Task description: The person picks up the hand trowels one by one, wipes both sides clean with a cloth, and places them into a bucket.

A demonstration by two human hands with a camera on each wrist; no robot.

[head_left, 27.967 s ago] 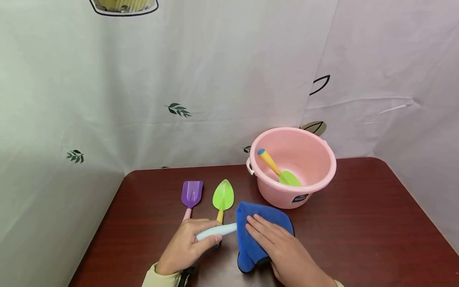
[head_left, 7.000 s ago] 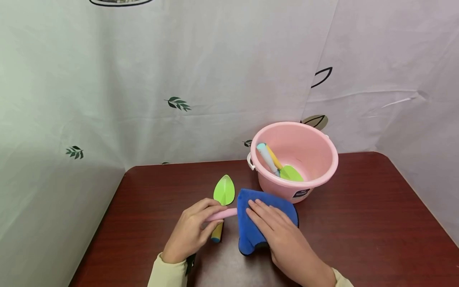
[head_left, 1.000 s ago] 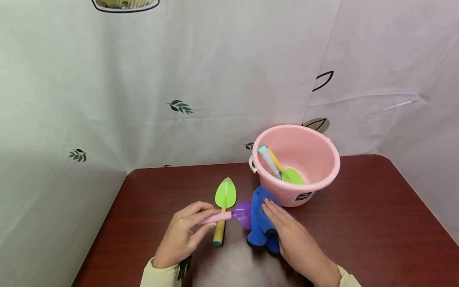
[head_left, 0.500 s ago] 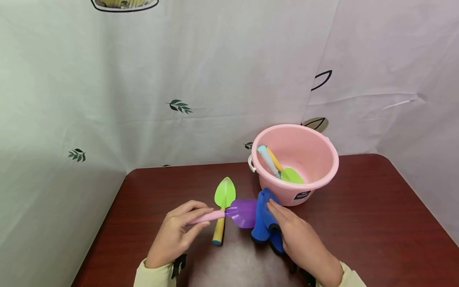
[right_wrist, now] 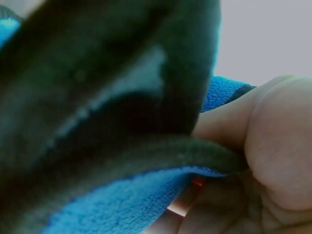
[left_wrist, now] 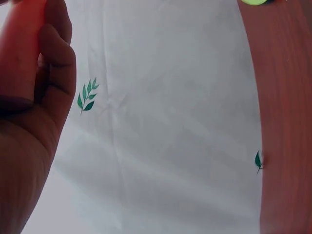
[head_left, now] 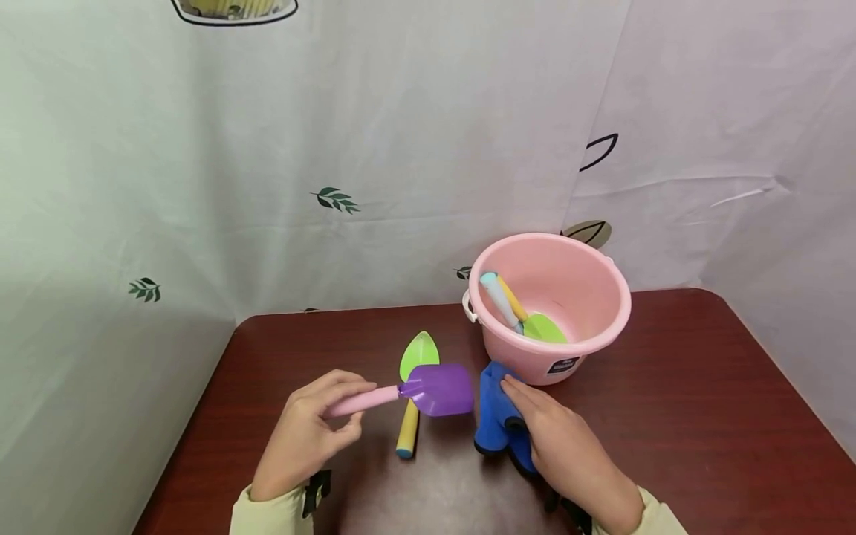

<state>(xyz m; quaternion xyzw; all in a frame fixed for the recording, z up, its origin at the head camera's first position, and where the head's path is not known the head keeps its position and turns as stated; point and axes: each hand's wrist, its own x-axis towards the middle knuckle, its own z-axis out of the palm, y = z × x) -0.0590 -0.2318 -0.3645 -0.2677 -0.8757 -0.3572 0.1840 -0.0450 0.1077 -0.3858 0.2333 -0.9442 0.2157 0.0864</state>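
My left hand [head_left: 301,438] grips the pink handle of a toy shovel with a purple blade [head_left: 443,388]. The shovel is held above the table, its blade pointing right and passing over a green toy trowel [head_left: 420,353] with a yellow handle. In the left wrist view, the pink handle [left_wrist: 19,53] lies within the curled fingers. A blue cloth [head_left: 495,412] with black edging is bunched in my right hand [head_left: 575,453], just right of the blade and apart from it. The right wrist view shows cloth folds [right_wrist: 122,204] between thumb and fingers.
Behind the cloth stands a pink bucket [head_left: 511,357] with a white handle mount. Inside lean a green trowel [head_left: 545,328] and a tool with a pale blue handle [head_left: 498,297]. The dark red table [head_left: 669,401] meets a light curtain [head_left: 401,134] at its back edge.
The purple blade has slid out of the cloth as my left hand moved left with the shovel. Earlier, the pale-blue-handled tool went from the left hand into the bucket.
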